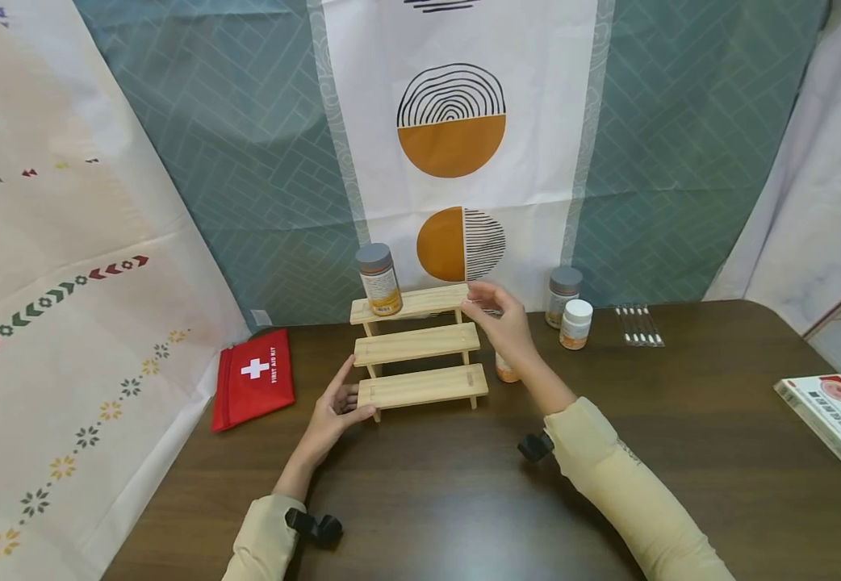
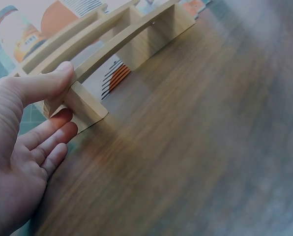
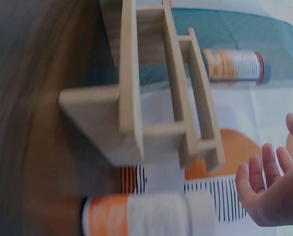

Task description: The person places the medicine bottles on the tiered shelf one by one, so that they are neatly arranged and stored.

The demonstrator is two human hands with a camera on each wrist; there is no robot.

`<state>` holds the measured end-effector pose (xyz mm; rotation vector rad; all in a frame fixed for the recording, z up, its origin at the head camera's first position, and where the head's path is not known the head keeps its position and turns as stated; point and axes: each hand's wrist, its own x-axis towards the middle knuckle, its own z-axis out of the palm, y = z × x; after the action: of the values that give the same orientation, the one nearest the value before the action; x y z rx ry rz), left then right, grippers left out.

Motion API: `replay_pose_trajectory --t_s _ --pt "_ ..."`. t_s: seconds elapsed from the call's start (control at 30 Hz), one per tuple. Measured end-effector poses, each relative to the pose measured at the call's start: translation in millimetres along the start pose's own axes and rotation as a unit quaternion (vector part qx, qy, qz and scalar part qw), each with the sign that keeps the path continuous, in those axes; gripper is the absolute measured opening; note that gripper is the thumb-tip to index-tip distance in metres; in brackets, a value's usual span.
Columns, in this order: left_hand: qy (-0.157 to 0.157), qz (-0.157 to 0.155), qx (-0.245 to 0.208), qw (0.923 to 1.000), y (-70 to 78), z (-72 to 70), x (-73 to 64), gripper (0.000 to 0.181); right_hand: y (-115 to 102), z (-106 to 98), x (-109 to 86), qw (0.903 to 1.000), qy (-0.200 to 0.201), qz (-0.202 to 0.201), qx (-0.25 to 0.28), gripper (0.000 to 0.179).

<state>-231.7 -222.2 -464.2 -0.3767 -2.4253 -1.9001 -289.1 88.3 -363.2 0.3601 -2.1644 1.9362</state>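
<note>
A three-tier wooden step shelf [image 1: 420, 345] stands on the table, a grey-capped supplement bottle [image 1: 380, 282] upright at the left of its top step. My left hand [image 1: 329, 414] grips the shelf's left end; in the left wrist view its thumb lies on the lowest plank, the other fingers around the side. By the top step's right end is my right hand [image 1: 500, 321], its fingers loosely bent and holding nothing; the right wrist view shows it apart from the shelf. A white-and-orange bottle [image 3: 136, 215] is beside the shelf, partly hidden behind my right forearm in the head view.
Right of the shelf stand another grey-capped bottle [image 1: 562, 294] and a white-capped bottle [image 1: 576, 324], with a pack of cotton swabs [image 1: 639, 326] farther right. A red first aid pouch [image 1: 255, 378] lies left. A white-and-red box [image 1: 834, 424] is at the table's right edge.
</note>
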Motion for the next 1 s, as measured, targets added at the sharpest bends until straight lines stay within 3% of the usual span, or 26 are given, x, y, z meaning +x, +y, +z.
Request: replay_pose_trajectory --t_s 0.27,0.67,0.73,0.83,1.0 --pt "-0.004 -0.005 0.006 1.0000 -1.1 0.0 1.0 0.092 19 -29 -5.5 0.9998 0.001 0.015 -0.014 0.043" --pt "-0.002 -0.014 0.013 0.9998 6.5 -3.6 -0.8 0.093 34 -41 -9.8 0.9985 0.019 0.047 -0.023 0.048" --pt "-0.003 -0.015 0.012 0.9998 14.9 -2.9 -2.5 0.092 36 -42 -9.6 0.9984 0.010 0.047 -0.028 0.050" --pt "-0.004 -0.020 0.011 0.9997 16.1 -2.1 -2.4 0.093 39 -45 -11.0 0.9979 -0.010 0.058 -0.029 0.055" --pt "-0.002 -0.014 0.010 0.9999 1.7 -2.1 0.5 0.093 47 -50 -13.9 0.9952 -0.045 0.081 -0.031 0.061"
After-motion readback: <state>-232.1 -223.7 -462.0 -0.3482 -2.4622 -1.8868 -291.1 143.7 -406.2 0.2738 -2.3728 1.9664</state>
